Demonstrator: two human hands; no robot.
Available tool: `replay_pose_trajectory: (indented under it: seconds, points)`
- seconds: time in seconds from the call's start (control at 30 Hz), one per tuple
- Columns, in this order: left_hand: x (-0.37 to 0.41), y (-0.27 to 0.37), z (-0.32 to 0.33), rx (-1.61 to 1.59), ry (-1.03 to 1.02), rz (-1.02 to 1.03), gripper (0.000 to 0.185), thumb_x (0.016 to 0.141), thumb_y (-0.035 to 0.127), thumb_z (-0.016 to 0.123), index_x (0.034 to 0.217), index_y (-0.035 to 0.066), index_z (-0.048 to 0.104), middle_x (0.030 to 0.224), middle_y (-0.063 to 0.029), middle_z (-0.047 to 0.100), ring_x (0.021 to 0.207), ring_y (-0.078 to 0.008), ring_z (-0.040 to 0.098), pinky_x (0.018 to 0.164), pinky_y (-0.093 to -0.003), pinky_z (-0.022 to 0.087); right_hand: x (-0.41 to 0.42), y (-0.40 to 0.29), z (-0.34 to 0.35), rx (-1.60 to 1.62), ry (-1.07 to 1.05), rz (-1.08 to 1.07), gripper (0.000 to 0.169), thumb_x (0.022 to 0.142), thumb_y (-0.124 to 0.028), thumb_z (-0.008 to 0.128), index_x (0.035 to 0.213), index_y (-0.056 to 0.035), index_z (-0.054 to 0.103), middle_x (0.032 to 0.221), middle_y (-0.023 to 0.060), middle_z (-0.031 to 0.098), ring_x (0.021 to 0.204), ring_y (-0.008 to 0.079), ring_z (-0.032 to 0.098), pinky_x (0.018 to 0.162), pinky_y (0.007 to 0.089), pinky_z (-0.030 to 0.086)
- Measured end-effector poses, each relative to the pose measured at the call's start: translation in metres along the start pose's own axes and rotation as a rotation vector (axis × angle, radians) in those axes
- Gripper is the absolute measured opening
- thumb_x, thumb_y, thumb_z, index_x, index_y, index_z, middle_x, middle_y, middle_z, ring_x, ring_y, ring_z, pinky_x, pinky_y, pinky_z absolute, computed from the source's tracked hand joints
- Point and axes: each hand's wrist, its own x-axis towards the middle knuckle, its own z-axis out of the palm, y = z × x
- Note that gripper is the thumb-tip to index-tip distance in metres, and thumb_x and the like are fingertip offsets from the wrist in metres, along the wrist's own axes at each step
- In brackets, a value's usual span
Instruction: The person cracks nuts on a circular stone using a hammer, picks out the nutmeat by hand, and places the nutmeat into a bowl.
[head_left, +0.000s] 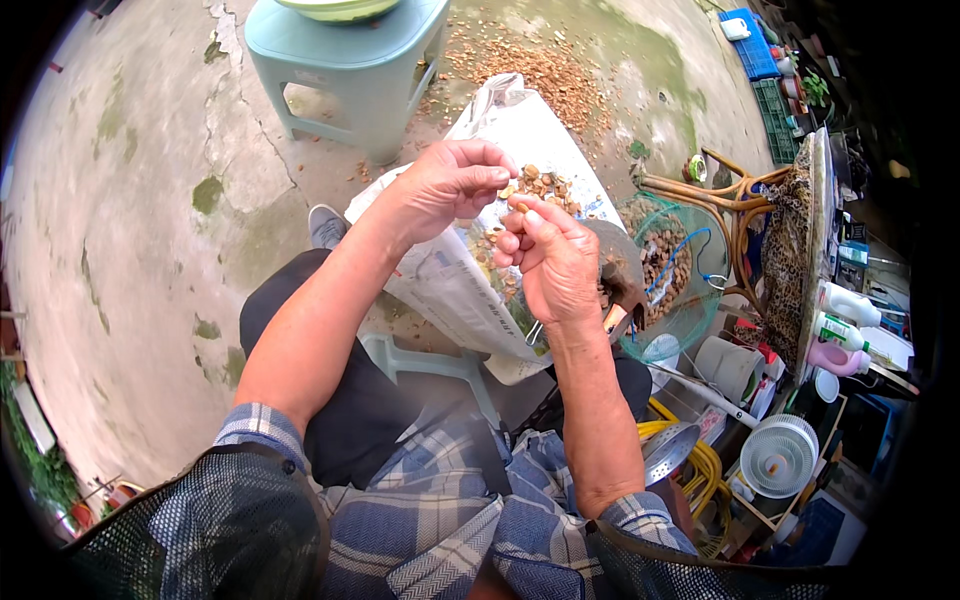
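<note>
My right hand (556, 259) pinches a small brown nut or shell piece (523, 208) between thumb and fingers. Just above and to the left, my left hand (466, 180) has its thumb and fingertips brought together; whether anything sits between them is too small to tell. Both hands are over a printed sheet (465, 289) draped across a low support. Broken brown shells and pieces (551, 187) lie scattered on it. Beside my right wrist is a rusty metal object (626, 277), partly hidden by the hand.
Right of the sheet, a green mesh basket (701, 315) holds many brown nuts (664, 262). A pale blue plastic stool (345, 45) stands ahead, with a shell heap (551, 75) on the concrete floor nearby. At right are a bamboo chair (739, 191), a white fan (778, 456) and yellow hose (709, 480).
</note>
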Motion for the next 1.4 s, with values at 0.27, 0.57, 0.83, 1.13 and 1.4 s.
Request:
replay_pose_trajectory:
  seconds: [0.27, 0.57, 0.83, 1.13, 1.4]
  points:
    - [-0.001, -0.003, 0.001, 0.068, -0.118, -0.015, 0.016, 0.084, 0.011, 0.076, 0.095, 0.006, 0.065, 0.076, 0.0055, 0.058, 0.058, -0.001, 0.044, 0.048, -0.0167, 0.03, -0.001, -0.001, -0.003, 0.032, 0.064, -0.031, 0.013, 0.094, -0.008, 0.062, 0.101, 0.0025, 0.066, 0.08, 0.0093, 0.065, 0.065, 0.0197, 0.063, 0.054, 0.0326, 0.053]
    - [-0.004, -0.003, 0.006, 0.071, -0.152, -0.04, 0.017, 0.082, 0.011, 0.077, 0.092, 0.007, 0.064, 0.076, 0.0047, 0.06, 0.059, -0.0014, 0.044, 0.049, -0.0166, 0.03, 0.0, -0.001, -0.004, -0.097, 0.073, -0.143, 0.013, 0.091, -0.001, 0.064, 0.103, 0.0028, 0.067, 0.083, 0.0119, 0.069, 0.068, 0.0182, 0.067, 0.056, 0.0289, 0.055]
    - [-0.005, -0.002, 0.006, 0.054, -0.169, -0.025, 0.016, 0.083, 0.012, 0.077, 0.092, 0.007, 0.064, 0.077, 0.0043, 0.061, 0.059, -0.0015, 0.045, 0.05, -0.017, 0.031, -0.003, -0.004, 0.003, -0.383, 0.09, -0.324, 0.014, 0.089, 0.005, 0.063, 0.101, 0.0052, 0.07, 0.086, 0.012, 0.07, 0.07, 0.0152, 0.067, 0.062, 0.026, 0.056]
    - [-0.004, -0.002, 0.004, 0.043, -0.17, -0.044, 0.017, 0.083, 0.011, 0.077, 0.094, 0.006, 0.065, 0.077, 0.0038, 0.061, 0.059, -0.0016, 0.044, 0.049, -0.0168, 0.03, -0.004, -0.002, 0.003, -0.581, 0.105, -0.435, 0.013, 0.089, 0.008, 0.062, 0.099, 0.004, 0.07, 0.085, 0.0077, 0.07, 0.07, 0.0115, 0.066, 0.062, 0.0235, 0.054]
    - [-0.003, -0.004, 0.004, 0.079, -0.153, -0.051, 0.017, 0.085, 0.013, 0.076, 0.095, 0.005, 0.065, 0.074, 0.0047, 0.057, 0.058, -0.0018, 0.042, 0.048, -0.0172, 0.028, -0.005, 0.0, 0.002, -0.731, 0.196, -0.398, 0.006, 0.083, 0.002, 0.069, 0.089, 0.0033, 0.069, 0.074, 0.005, 0.067, 0.065, 0.0082, 0.061, 0.059, 0.0225, 0.048]
